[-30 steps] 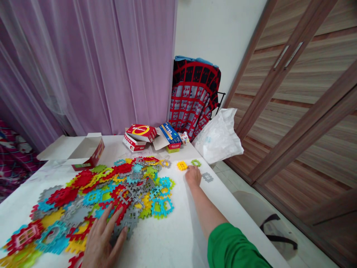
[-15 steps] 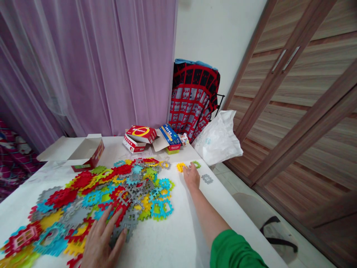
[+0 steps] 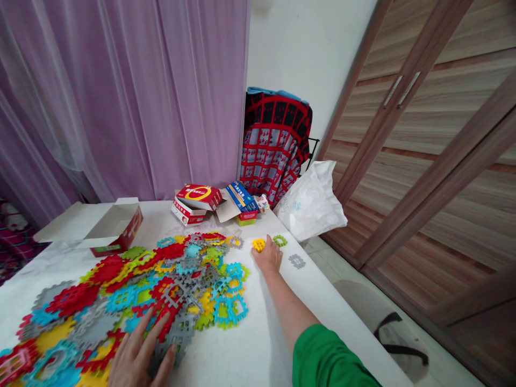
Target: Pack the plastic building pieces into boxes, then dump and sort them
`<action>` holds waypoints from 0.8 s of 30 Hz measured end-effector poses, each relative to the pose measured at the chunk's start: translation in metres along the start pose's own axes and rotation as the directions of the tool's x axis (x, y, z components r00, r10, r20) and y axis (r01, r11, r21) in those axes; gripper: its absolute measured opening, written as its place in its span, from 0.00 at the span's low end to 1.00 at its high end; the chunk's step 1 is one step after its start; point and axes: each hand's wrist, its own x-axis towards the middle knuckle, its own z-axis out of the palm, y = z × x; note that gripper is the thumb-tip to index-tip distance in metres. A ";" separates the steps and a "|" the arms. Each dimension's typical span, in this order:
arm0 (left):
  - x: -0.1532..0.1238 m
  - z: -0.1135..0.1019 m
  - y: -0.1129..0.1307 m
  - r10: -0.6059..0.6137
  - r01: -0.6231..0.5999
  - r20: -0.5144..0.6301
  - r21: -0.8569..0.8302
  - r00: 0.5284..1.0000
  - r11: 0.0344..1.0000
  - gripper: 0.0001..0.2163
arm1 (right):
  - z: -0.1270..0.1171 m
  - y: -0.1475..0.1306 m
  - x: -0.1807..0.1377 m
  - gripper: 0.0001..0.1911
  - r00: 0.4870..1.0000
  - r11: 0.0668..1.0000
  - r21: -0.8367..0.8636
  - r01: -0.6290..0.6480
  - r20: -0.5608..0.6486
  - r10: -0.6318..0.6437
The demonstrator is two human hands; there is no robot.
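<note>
My right hand point(image 3: 269, 257) is at the far right of the table, its thumb and fingers closed around a small yellow interlocking building piece point(image 3: 258, 245) with toothed edges. Just beyond the fingers lies a green frame-shaped piece point(image 3: 280, 240). A grey piece point(image 3: 297, 261) lies flat to the right of the hand. My left hand point(image 3: 135, 357) is at the near edge with fingers spread over a large pile of building pieces point(image 3: 161, 293) in red, blue, yellow, green and grey. Grey pieces point(image 3: 183, 333) lie beside its thumb, and its palm is partly cut off by the frame.
An open carton point(image 3: 133, 228) stands at the back left of the white table point(image 3: 226, 357). Red and blue boxes point(image 3: 242, 200) sit at the back middle. A white plastic bag point(image 3: 312, 201) hangs at the right edge, with a stool point(image 3: 397, 344) below and a wardrobe point(image 3: 407, 215) beyond.
My right hand has closed its thumb and fingers on the yellow piece. My left hand stays spread on the pile. The view has shifted slightly to the right.
</note>
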 end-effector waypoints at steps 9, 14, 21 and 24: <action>0.007 -0.003 0.008 0.064 -0.063 -0.070 0.016 0.996 0.998 0.25 | 0.009 -0.005 -0.001 0.35 0.997 0.998 -0.006 -0.056 -0.057 0.056; 0.006 -0.005 0.009 0.057 -0.056 -0.073 0.017 0.996 0.998 0.25 | 0.013 -0.006 -0.001 0.33 0.994 0.997 -0.011 -0.083 -0.075 0.082; 0.006 -0.004 0.004 0.063 -0.064 -0.070 -0.009 0.996 0.998 0.25 | 0.008 -0.009 -0.002 0.35 0.994 0.995 0.045 -0.086 -0.065 0.089; 0.003 0.008 -0.006 0.050 -0.053 -0.093 -0.034 0.994 0.998 0.25 | 0.005 -0.004 -0.005 0.34 0.991 0.988 0.126 -0.089 -0.084 0.100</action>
